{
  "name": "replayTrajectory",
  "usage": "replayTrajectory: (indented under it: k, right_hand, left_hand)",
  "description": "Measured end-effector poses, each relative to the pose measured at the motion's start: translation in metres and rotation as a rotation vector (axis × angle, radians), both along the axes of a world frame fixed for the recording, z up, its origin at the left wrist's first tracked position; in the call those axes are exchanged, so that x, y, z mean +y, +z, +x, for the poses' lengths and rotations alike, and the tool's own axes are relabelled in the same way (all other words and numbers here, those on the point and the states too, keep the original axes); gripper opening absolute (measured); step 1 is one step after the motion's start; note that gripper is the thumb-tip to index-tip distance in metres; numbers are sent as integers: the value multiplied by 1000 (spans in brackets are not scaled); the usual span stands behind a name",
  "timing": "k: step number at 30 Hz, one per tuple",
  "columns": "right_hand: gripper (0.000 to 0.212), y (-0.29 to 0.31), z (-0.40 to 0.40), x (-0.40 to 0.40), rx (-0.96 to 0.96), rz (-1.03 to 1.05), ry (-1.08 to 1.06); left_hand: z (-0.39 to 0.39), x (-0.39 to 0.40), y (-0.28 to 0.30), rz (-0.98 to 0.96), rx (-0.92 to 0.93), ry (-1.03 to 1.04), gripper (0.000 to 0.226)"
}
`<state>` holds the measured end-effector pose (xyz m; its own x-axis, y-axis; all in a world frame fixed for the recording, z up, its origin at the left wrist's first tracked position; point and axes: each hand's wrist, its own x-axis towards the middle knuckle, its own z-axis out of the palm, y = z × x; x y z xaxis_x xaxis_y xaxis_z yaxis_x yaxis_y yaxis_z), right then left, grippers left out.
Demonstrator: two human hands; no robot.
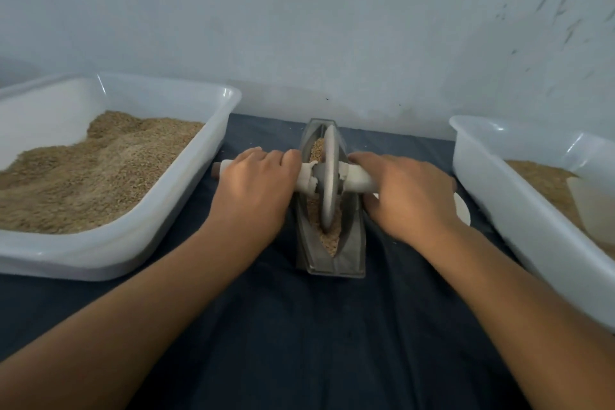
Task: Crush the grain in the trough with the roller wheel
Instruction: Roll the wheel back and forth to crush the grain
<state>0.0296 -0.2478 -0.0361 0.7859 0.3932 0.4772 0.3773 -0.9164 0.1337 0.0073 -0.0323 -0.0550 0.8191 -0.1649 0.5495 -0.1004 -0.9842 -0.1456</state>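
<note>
Axle (357, 180) largely hidden under both palms. Left hand (254, 181) and right hand (407, 193) each curl around it, roller wheel (329, 176) upright in trough (349, 253) grain (327, 240).

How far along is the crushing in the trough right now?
Done: the trough is loaded with grain and the roller wheel stands in it. In hand: the left hand and right hand each grip an end of the wheel's handle, so rolling looks under way. Left: the grain beside the wheel looks largely whole, so probably many more passes.
</note>
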Motion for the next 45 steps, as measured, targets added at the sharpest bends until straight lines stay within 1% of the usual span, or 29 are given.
replayTrajectory:
  k: [4, 9, 15, 20, 25, 32, 35, 39, 45]
  right_hand:
    - [49, 2, 27, 5, 100, -8, -84]
    - [50, -5, 53, 3, 161, 28, -128]
    - [52, 3, 84, 8, 173, 13, -118]
    - [75, 10, 105, 11, 139, -28, -72]
    - [79, 11, 119, 8, 233, -22, -72]
    - [78, 10, 99, 6, 236, -1, -81]
    - [71, 5, 82, 3, 207, 28, -73]
    - [66, 1, 57, 2, 184, 55, -82]
    - [51, 0, 20, 0, 109, 66, -45]
  left_hand:
    - [15, 0, 2, 25, 14, 31, 39]
    - [47, -6, 8, 126, 14, 61, 27]
    - [72, -1, 7, 104, 34, 74, 43]
    - [93, 5, 7, 55, 43, 78, 42]
    - [104, 3, 12, 79, 66, 111, 42]
    - [88, 2, 9, 89, 18, 80, 39]
    - [72, -1, 7, 130, -28, 67, 34]
    - [52, -3, 4, 135, -57, 47, 30]
    - [19, -4, 5, 67, -64, 5, 30]
